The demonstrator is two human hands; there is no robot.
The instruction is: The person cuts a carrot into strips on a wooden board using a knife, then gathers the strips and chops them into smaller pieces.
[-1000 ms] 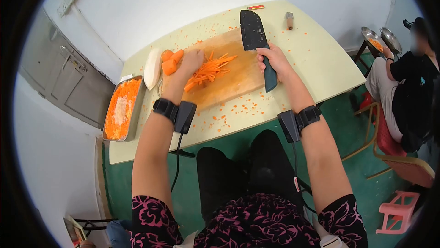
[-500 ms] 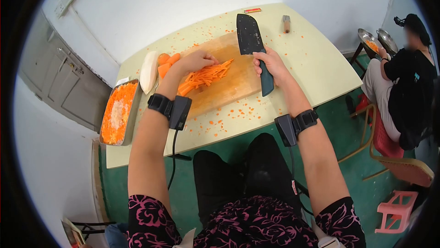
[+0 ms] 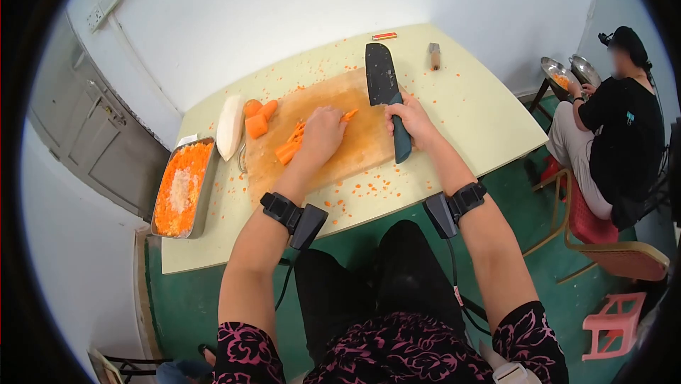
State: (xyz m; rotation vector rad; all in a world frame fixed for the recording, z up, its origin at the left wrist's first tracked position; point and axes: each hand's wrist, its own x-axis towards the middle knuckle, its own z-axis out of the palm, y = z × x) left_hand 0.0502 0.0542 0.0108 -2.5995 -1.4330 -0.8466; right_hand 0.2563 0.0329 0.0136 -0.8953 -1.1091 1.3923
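My right hand point(image 3: 413, 120) is wrapped round the green handle of a black-bladed cleaver point(image 3: 381, 75), its blade raised over the right side of the wooden cutting board point(image 3: 355, 150). On the board, my left hand point(image 3: 325, 132) lies over the orange carrot strips point(image 3: 349, 115), its fingers curved round them and partly hiding them. A carrot piece point(image 3: 286, 151) shows below and left of that hand. Larger carrot chunks point(image 3: 257, 126) sit at the board's upper left edge, beside a long white radish point(image 3: 230, 127).
A metal tray point(image 3: 206, 196) of chopped carrot stands at the table's left end. A small tool point(image 3: 434, 56) and a red box point(image 3: 384, 36) lie at the back. A seated co-worker point(image 3: 618, 118) is at the right near metal bowls point(image 3: 557, 72). Carrot bits dot the table point(image 3: 482, 121).
My left hand has moved right and down onto the carrot strips and covers most of them. The cleaver stays in my right hand. The whole view has shifted slightly.
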